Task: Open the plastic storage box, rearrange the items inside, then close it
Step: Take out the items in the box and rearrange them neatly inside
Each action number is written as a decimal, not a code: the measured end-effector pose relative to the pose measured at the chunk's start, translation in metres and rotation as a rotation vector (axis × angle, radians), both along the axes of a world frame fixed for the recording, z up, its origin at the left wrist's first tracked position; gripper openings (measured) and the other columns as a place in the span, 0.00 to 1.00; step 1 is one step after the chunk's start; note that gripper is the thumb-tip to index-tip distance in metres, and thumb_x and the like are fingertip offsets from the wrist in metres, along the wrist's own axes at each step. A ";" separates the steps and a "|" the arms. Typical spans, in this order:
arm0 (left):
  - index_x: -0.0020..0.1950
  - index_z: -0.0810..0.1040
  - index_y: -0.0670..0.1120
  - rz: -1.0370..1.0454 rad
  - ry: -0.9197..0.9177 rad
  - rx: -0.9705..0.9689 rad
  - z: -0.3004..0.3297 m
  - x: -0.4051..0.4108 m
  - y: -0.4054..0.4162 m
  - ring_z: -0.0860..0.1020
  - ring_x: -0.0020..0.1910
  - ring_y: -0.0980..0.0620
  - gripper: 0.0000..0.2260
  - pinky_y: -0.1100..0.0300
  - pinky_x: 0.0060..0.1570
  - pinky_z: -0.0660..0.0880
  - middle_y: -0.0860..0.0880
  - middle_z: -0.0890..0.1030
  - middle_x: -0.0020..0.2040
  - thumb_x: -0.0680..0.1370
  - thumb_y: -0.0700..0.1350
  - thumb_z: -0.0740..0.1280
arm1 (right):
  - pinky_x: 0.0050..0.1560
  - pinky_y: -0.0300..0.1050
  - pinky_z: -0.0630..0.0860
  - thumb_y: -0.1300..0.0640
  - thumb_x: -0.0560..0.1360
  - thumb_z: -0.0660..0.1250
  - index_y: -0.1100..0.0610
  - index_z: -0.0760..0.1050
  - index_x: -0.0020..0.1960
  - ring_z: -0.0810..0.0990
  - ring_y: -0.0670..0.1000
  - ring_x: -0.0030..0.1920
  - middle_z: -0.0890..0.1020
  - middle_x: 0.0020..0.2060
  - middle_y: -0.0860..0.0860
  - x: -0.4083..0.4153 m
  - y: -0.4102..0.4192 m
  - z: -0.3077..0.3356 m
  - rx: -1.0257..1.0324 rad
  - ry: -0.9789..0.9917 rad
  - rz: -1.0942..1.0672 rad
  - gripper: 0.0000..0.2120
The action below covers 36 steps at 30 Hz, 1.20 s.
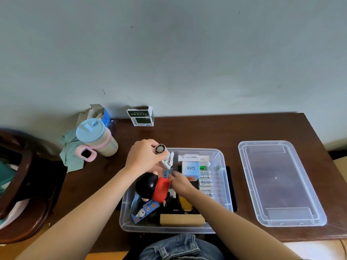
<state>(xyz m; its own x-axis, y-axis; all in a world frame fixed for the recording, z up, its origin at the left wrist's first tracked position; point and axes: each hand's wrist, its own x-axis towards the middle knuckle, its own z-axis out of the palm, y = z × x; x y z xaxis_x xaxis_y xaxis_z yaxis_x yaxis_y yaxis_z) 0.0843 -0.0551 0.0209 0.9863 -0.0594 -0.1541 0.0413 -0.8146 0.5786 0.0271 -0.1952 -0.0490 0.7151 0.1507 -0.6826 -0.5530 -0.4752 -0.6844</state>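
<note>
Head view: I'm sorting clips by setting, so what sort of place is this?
Probably a home room: a dark wooden desk against a plain wall, a lidded drinking cup, and a clear storage box of household odds and ends.

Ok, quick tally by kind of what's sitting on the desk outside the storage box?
Clear lid: 1
Lidded cup with pink handle: 1
Green-and-white carton: 1
Green cloth: 1
Opened blue pack by the wall: 1
Total: 5
</note>
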 end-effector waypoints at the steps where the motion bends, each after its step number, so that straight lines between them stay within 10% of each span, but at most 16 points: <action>1: 0.40 0.80 0.55 0.010 -0.013 -0.019 0.001 -0.001 0.001 0.79 0.34 0.59 0.08 0.61 0.37 0.75 0.58 0.77 0.25 0.68 0.57 0.72 | 0.47 0.45 0.69 0.59 0.81 0.53 0.67 0.73 0.59 0.73 0.53 0.47 0.77 0.48 0.58 0.005 0.004 -0.002 0.045 0.063 -0.092 0.16; 8: 0.40 0.80 0.55 0.040 -0.045 -0.089 0.001 -0.005 0.009 0.78 0.32 0.64 0.08 0.65 0.36 0.73 0.61 0.77 0.24 0.68 0.57 0.73 | 0.40 0.36 0.72 0.65 0.80 0.57 0.60 0.73 0.59 0.74 0.45 0.38 0.75 0.40 0.50 0.015 0.010 0.006 0.195 0.171 -0.167 0.10; 12: 0.40 0.80 0.54 -0.080 0.008 -0.094 0.001 -0.005 0.005 0.78 0.32 0.60 0.09 0.58 0.40 0.76 0.59 0.78 0.26 0.67 0.58 0.71 | 0.48 0.41 0.69 0.67 0.78 0.58 0.63 0.75 0.54 0.77 0.56 0.55 0.79 0.54 0.59 0.011 0.001 0.006 0.003 0.096 0.090 0.08; 15: 0.38 0.78 0.58 -0.226 0.071 -0.071 0.005 -0.005 0.005 0.77 0.31 0.62 0.10 0.59 0.41 0.74 0.61 0.78 0.27 0.64 0.63 0.67 | 0.40 0.38 0.70 0.64 0.78 0.58 0.66 0.77 0.53 0.76 0.52 0.44 0.78 0.44 0.55 -0.002 -0.015 0.004 -0.005 0.062 0.137 0.11; 22: 0.50 0.76 0.60 -0.589 0.221 -0.157 0.014 -0.010 -0.013 0.73 0.27 0.60 0.12 0.67 0.37 0.70 0.54 0.78 0.29 0.69 0.55 0.73 | 0.56 0.48 0.77 0.59 0.77 0.63 0.58 0.74 0.60 0.79 0.51 0.52 0.80 0.53 0.52 -0.011 -0.084 0.028 -0.175 -0.125 0.195 0.13; 28: 0.53 0.79 0.55 -0.619 0.307 -0.256 0.002 -0.034 -0.046 0.72 0.27 0.60 0.11 0.61 0.34 0.71 0.53 0.80 0.31 0.72 0.54 0.71 | 0.50 0.44 0.77 0.60 0.68 0.72 0.53 0.76 0.54 0.80 0.48 0.48 0.82 0.47 0.48 -0.027 -0.082 0.046 0.071 -0.212 0.252 0.15; 36: 0.59 0.77 0.55 -0.478 0.307 -0.096 0.000 -0.029 0.012 0.74 0.55 0.60 0.17 0.64 0.55 0.71 0.60 0.74 0.53 0.72 0.59 0.70 | 0.46 0.43 0.72 0.56 0.71 0.67 0.54 0.73 0.57 0.77 0.53 0.52 0.79 0.53 0.51 -0.019 -0.092 0.044 -0.591 -0.272 0.794 0.15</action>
